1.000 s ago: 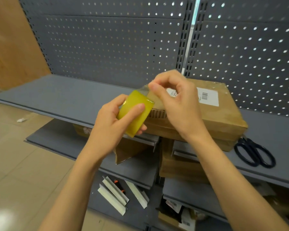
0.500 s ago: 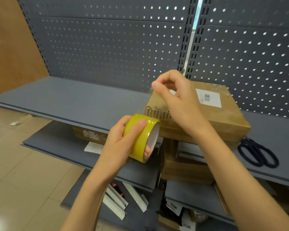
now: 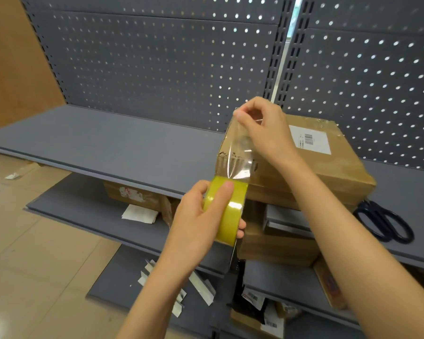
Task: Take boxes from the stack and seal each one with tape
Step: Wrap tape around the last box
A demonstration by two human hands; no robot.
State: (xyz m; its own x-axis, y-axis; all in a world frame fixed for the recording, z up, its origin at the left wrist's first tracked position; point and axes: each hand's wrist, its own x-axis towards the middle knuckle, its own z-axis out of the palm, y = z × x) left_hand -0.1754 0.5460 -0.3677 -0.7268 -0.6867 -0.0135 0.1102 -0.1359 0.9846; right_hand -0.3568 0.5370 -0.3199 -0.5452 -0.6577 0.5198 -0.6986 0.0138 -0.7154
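— Why are the hands apart like that?
— The left hand (image 3: 201, 216) grips the yellow roll of clear tape (image 3: 227, 211) low while the right hand (image 3: 264, 133) pinches its free end high, stretching a strip over the brown cardboard box (image 3: 328, 172) on the grey shelf (image 3: 132, 148), right of centre — probably ready to stick down.

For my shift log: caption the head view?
Left hand grips yellow tape roll; right hand pinches clear strip before brown cardboard box.

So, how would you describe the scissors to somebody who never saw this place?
Find the grey metal shelf with the brown cardboard box. Right of that box lie the dark-handled scissors, flat on the shelf. They are the only loose tool there.
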